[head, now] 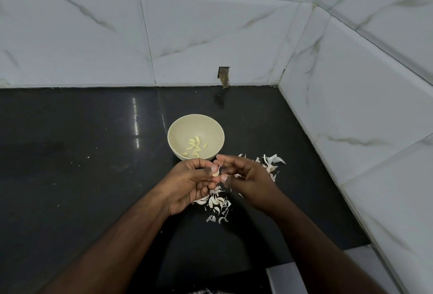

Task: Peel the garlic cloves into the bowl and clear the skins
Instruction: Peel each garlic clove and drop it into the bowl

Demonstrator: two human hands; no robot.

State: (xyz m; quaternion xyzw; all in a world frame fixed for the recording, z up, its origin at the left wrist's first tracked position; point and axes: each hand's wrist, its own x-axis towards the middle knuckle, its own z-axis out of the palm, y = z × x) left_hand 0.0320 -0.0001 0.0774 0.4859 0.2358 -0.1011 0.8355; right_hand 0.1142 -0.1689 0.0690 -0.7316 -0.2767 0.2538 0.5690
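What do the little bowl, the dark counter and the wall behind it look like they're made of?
Bowl: a matte cream surface with no shine, probably plastic or melamine, though glazed ceramic can't be ruled out.
Counter: polished black stone, likely granite, since it mirrors a bright streak of light.
Wall: glossy white tiles with grey marble-style veining and visible grout lines, probably ceramic rather than real marble.

The glossy black desk (pixel 82 176) runs into a tiled corner. On it stands a cream bowl (pixel 178 129). Loose garlic skins (pixel 216 202) lie scattered just in front of the bowl, and another pile of skins (pixel 273 163) lies to its right.
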